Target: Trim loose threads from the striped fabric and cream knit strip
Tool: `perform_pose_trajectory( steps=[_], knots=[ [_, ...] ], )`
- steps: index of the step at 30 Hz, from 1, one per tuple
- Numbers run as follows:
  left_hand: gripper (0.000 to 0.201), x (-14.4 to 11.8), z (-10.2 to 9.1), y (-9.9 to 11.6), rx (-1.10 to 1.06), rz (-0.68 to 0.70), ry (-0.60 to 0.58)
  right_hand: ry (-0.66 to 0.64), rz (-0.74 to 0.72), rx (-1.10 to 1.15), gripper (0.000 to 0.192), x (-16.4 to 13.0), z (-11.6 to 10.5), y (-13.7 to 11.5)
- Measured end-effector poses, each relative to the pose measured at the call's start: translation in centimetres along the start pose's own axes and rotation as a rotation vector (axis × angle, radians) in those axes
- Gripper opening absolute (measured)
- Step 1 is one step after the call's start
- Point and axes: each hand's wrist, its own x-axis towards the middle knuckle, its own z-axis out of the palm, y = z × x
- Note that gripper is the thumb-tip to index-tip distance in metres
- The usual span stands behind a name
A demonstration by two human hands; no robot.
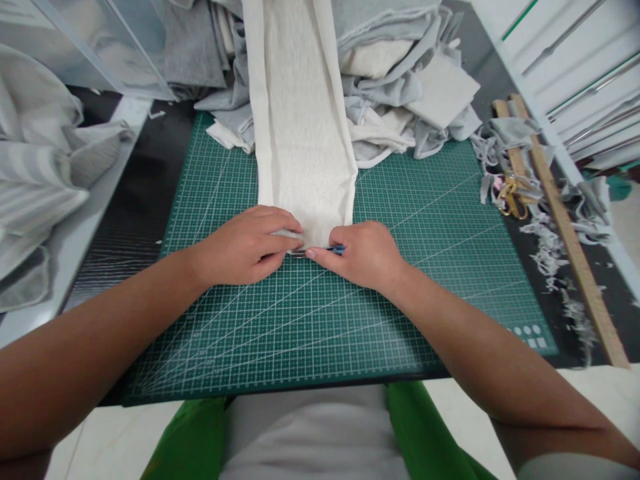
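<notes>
Two hands (pixel 245 245) (pixel 365 255), one cream strip (pixel 303 133)

Bare forearms, no sleeves showing; a white top over what seems green trousers or an apron below.

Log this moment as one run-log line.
left hand: pressing cream fabric strip end | right hand: holding blue-tipped tool at strip edge | surface: green cutting mat

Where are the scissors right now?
In the head view, the scissors lie at the right, off the green cutting mat, among fabric scraps beside the wooden ruler.
</notes>
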Motion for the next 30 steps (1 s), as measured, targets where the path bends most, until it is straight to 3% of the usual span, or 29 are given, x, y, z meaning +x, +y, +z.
perform_pose_trajectory(
  steps=[30],
  knots=[
    [0.025, 0.08, -0.02, 0.04, -0.002, 0.005, 0.017, 0.010, -0.012, 0.014, 0.064, -0.02, -0.01, 0.05]
  ],
)
